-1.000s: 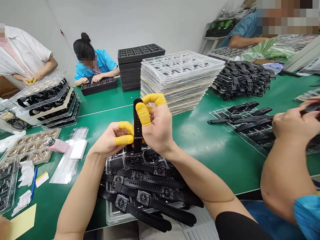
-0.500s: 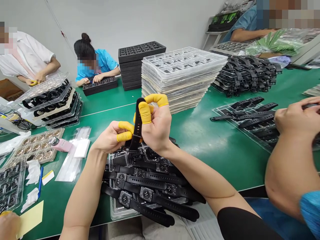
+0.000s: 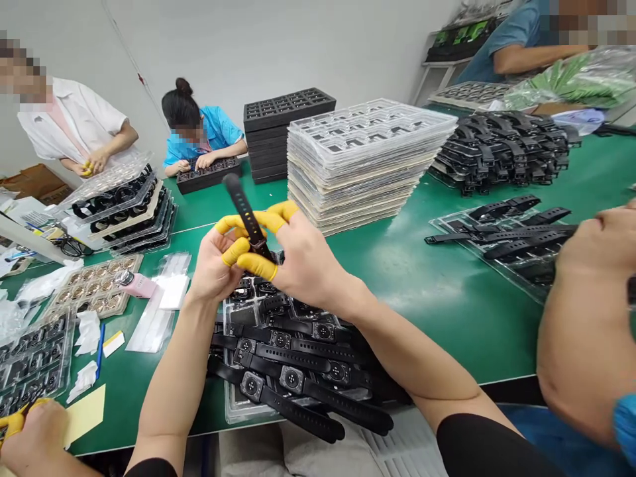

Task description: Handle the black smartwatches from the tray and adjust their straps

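Observation:
My left hand point(image 3: 212, 270) and my right hand point(image 3: 307, 260), both with yellow finger cots, are closed on a black watch strap point(image 3: 241, 201) above a clear tray. The strap's holed end points up and away, and its lower part sits between my fingertips. Whether a watch body hangs from it is hidden by my right hand. Below, several black smartwatches point(image 3: 291, 379) lie backs up across the clear plastic tray point(image 3: 233, 412), with their straps overlapping and some reaching past its edge.
A tall stack of clear trays point(image 3: 348, 172) stands ahead, beside black foam trays point(image 3: 268, 149). To the right lies another tray of straps point(image 3: 517, 232), near a co-worker's arm point(image 3: 576, 318). A pink bottle point(image 3: 136, 285) and a blue pen point(image 3: 101, 351) are at left.
The strap has moved left and tipped from nearly upright to leaning left. My right hand has shifted from its upper part down to the lower part, close to my left fingers.

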Demonstrator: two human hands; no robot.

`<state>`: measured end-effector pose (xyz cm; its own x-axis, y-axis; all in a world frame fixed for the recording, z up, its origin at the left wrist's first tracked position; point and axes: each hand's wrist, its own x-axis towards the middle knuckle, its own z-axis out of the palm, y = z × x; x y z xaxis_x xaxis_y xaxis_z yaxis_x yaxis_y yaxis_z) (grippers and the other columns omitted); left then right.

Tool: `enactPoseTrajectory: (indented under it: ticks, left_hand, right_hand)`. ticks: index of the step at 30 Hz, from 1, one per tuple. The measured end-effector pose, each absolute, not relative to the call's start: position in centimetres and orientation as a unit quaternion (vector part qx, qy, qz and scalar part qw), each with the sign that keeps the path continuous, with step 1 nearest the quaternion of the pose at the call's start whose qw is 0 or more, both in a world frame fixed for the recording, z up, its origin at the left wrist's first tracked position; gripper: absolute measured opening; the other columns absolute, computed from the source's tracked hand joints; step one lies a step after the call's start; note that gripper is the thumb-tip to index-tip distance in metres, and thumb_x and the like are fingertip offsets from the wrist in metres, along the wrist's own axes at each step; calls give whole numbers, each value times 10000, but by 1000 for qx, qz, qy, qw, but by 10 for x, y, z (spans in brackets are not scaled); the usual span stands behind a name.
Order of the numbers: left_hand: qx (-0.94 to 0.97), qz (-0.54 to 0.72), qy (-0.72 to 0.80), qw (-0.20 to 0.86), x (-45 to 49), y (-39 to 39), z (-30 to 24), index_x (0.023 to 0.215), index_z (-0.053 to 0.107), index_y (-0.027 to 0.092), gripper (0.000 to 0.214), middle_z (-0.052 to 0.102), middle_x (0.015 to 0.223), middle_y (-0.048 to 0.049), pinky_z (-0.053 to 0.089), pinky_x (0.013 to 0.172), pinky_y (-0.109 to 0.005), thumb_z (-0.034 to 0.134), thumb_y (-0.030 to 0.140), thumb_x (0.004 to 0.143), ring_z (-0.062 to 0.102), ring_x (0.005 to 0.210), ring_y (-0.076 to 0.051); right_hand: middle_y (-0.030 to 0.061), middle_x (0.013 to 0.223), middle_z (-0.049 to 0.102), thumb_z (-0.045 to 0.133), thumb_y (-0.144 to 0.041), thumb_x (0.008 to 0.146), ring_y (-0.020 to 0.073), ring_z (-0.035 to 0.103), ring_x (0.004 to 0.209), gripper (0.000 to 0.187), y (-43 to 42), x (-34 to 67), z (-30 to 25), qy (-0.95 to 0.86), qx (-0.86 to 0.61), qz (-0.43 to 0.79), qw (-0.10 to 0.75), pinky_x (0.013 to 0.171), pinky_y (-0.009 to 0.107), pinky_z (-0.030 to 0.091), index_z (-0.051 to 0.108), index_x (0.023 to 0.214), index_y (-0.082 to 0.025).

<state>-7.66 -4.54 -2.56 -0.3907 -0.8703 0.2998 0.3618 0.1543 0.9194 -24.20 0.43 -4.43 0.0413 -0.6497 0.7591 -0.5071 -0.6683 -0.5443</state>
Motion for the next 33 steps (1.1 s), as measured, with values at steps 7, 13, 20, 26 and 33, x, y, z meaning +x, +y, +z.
enactPoseTrajectory:
  ticks: [7, 13, 20, 26, 33]
  left_hand:
    - [282, -413, -653, 568, -31, 25, -36, 923, 807, 193, 441, 805, 981, -68, 647, 921, -341, 1088, 283, 596, 761, 964, -242]
    - [347, -409, -672, 511, 0, 109, -86, 981, 805, 202, 370, 805, 1039, -77, 632, 951, -339, 1038, 245, 697, 756, 1007, -244]
    - [220, -427, -745, 462, 17, 159, -130, 1234, 661, 234, 438, 794, 1118, -57, 644, 942, -293, 922, 253, 882, 792, 1018, -183]
    - [191, -426, -747, 473, 25, 177, -144, 1343, 624, 257, 518, 801, 1207, -64, 632, 1058, -303, 880, 144, 907, 799, 1136, -183]
    - [188, -419, -767, 449, 27, 179, -144, 1402, 631, 254, 542, 839, 1204, -92, 643, 1062, -340, 888, 219, 926, 818, 1128, -211]
  right_hand:
    - [105, 1081, 700, 578, -123, 1020, 259, 655, 966, 434, 67, -248, -51, 359, -818, -450, -2, 806, 407, 627, 643, 1439, -216]
    - [85, 1016, 664, 511, -88, 1008, 203, 612, 832, 289, 140, -229, -84, 323, -833, -419, 161, 708, 338, 575, 687, 1220, -174]
    - [-23, 760, 563, 672, -649, 1025, 112, 466, 641, 464, 208, -207, -108, 347, -606, -480, 531, 570, 235, 423, 628, 902, -203]
    - [-25, 640, 578, 865, -674, 845, 97, 451, 523, 574, 229, -198, -125, 377, -511, -501, 588, 482, 243, 376, 577, 682, -205]
    - [-7, 678, 635, 833, -508, 886, 121, 516, 591, 377, 245, -203, -120, 447, -547, -434, 559, 544, 253, 408, 675, 763, -188]
